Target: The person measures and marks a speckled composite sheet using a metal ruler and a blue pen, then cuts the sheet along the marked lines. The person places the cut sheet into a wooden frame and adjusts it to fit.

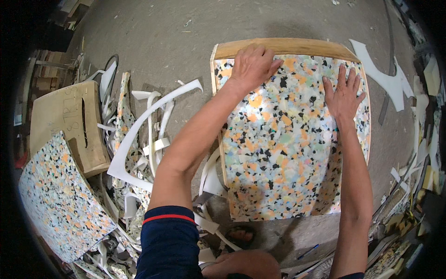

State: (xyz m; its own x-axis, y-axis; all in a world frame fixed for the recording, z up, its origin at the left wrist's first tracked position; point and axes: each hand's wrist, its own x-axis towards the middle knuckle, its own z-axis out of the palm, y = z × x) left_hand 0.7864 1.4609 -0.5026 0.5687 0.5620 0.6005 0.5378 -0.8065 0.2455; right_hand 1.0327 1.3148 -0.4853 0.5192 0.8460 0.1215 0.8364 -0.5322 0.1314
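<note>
A multicoloured speckled foam sheet (278, 153) lies over a wooden board or frame (297, 46), whose bare top shows along the far edge and whose thin sides show at left and right. At the far left part of the sheet, my left hand (254, 66) is closed with curled fingers at the foam's far edge, partly over the wood. Its fingertips are hidden beneath the hand. My right hand (344, 95) rests flat on the foam near the right side, fingers spread.
White foam offcuts (132, 135) are heaped on the left, beside a second speckled sheet (65, 200) and a marked wooden board (65, 121) with a slot. A white forked scrap (383, 76) lies at the far right. More scraps line the right edge. A blue pen (308, 251) lies near my leg.
</note>
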